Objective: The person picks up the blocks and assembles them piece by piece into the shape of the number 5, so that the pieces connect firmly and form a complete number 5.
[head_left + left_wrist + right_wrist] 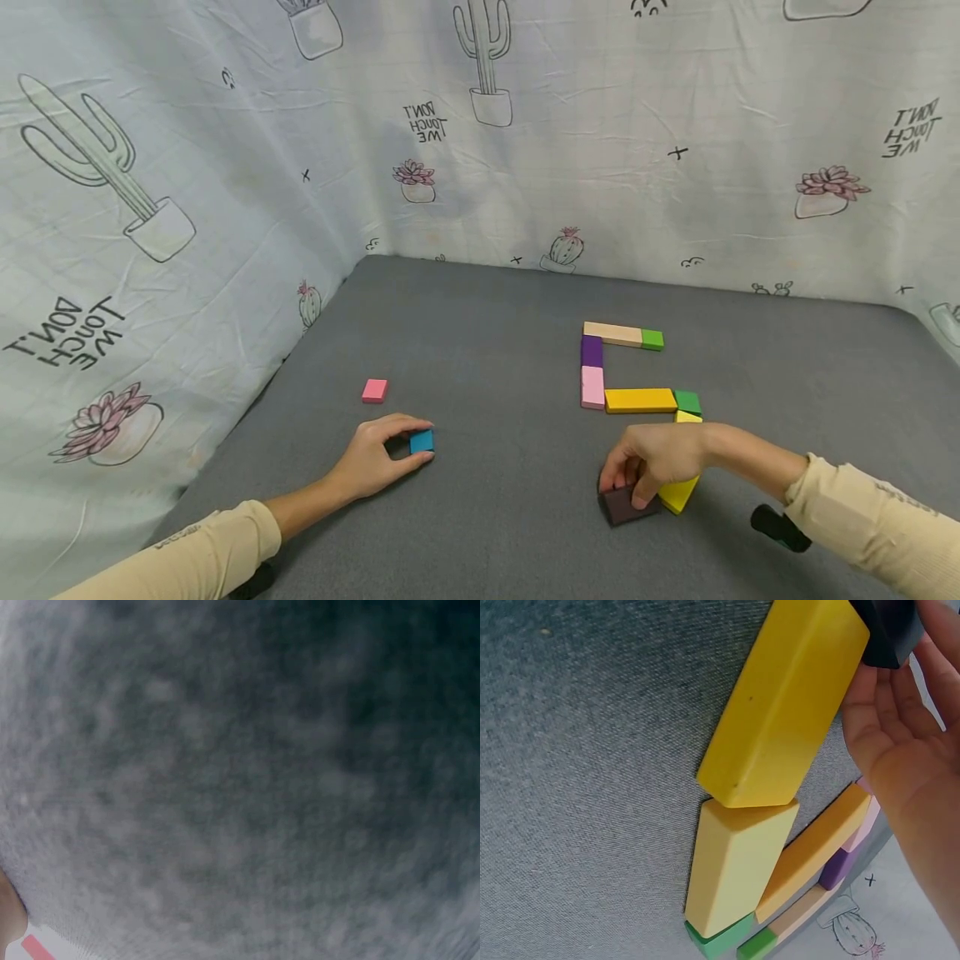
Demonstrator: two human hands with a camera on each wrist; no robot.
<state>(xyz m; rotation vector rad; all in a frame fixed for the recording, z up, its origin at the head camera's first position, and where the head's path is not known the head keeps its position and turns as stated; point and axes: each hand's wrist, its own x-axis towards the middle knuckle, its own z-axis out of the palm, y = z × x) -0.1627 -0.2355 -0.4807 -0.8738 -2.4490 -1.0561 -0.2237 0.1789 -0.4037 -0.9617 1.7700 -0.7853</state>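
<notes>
In the head view my left hand (367, 457) pinches a small blue block (422, 442) between thumb and fingers, low over the grey cloth. A square pink block (375, 391) lies just beyond it. My right hand (666, 454) grips a dark brown block (622, 507) at the near end of a bent row of blocks. Beside it lies a long yellow block (787, 712), end to end with a pale yellow block (739, 866). The row continues with a green block (687, 402), an orange-yellow block (640, 401) and a light pink block (592, 387).
The row's far end holds a purple block (592, 351), a beige block (612, 334) and a light green block (652, 339). Grey cloth (495, 517) covers the table. A white printed curtain (600, 150) hangs behind and at the left. Dark wrist gear (780, 528) shows under the right sleeve.
</notes>
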